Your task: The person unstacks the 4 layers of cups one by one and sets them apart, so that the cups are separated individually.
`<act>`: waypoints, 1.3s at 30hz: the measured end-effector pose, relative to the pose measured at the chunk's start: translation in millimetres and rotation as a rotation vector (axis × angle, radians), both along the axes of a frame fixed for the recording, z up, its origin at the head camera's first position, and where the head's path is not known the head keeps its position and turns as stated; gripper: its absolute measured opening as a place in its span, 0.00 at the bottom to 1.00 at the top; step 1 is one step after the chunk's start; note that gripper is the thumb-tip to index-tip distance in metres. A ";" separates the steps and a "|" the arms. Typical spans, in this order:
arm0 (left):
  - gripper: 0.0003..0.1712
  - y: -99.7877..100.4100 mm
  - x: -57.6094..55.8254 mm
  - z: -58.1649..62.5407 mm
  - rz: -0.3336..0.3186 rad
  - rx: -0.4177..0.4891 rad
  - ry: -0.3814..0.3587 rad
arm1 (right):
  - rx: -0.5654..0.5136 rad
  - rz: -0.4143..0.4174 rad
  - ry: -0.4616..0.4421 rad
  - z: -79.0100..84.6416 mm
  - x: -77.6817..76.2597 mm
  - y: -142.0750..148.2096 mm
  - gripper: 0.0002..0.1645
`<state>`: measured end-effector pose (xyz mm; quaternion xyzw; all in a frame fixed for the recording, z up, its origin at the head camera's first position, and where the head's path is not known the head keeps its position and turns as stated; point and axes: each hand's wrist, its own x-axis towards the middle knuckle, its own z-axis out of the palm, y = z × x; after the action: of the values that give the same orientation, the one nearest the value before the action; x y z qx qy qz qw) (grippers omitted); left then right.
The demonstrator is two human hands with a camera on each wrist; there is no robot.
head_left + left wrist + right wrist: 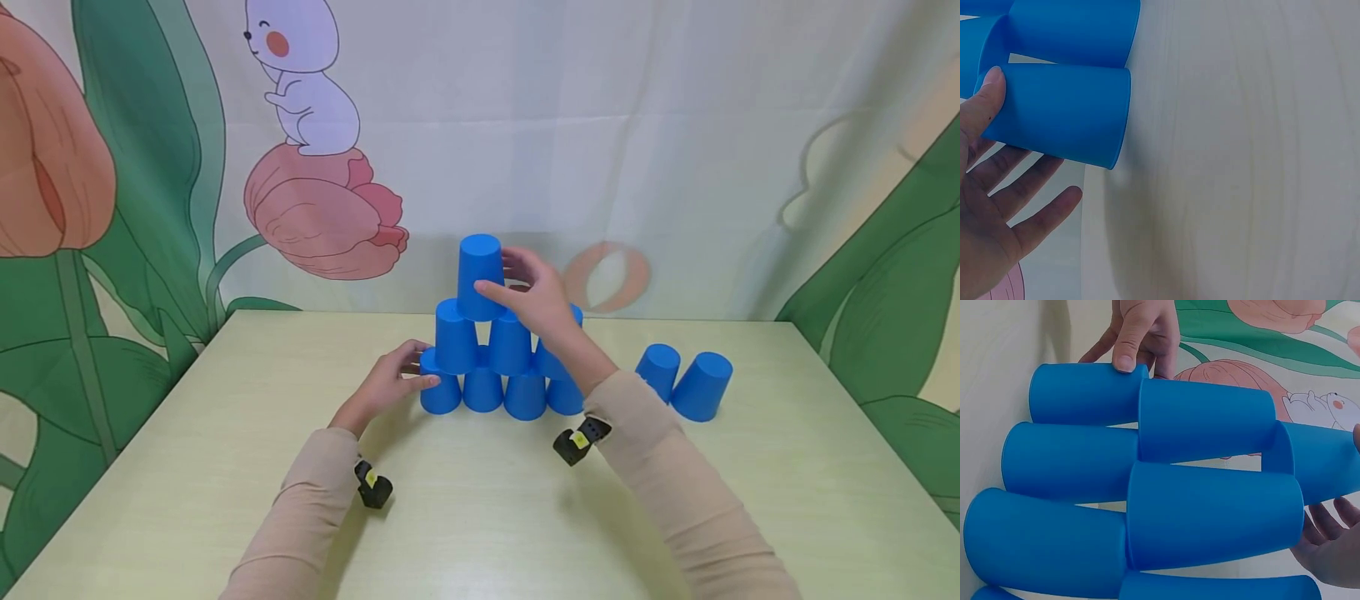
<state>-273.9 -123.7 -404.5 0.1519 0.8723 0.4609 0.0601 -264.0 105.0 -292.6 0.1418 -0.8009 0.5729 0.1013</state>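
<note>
Upside-down blue cups stand stacked as a pyramid on the table. My right hand (543, 304) holds the top cup (480, 275) from its right side, thumb in front and fingers behind. That cup's rim overlaps the tops of the left and middle cups (510, 343) of the second row. At the lower left, my left hand (390, 379) touches the leftmost bottom cup (1060, 112), thumb against its near side. Its other fingers extend, fairly straight and spread, along the far side. My right forearm partly hides the right end of the pyramid.
Two more blue cups stand upside down to the right, the outer one (702, 387) fully visible, the other (660, 368) partly behind my sleeve. A printed curtain (675, 167) hangs behind the table (480, 508).
</note>
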 end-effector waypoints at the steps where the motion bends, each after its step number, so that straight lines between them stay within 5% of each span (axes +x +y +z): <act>1: 0.30 -0.2 -0.1 0.0 -0.001 -0.001 0.002 | 0.005 -0.001 -0.003 -0.2 -0.3 -1.0 0.39; 19: 0.30 0.4 0.1 -0.2 0.011 0.002 -0.006 | 0.023 -0.025 -0.065 -0.1 -0.1 -9.2 0.42; 39: 0.29 0.5 0.1 0.3 0.007 -0.002 -0.005 | 0.012 -0.012 -0.028 7.7 20.1 1.9 0.42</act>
<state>-273.7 -123.2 -404.1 0.1478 0.8731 0.4607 0.0608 -243.9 106.9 -284.9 0.1294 -0.8065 0.5694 0.0924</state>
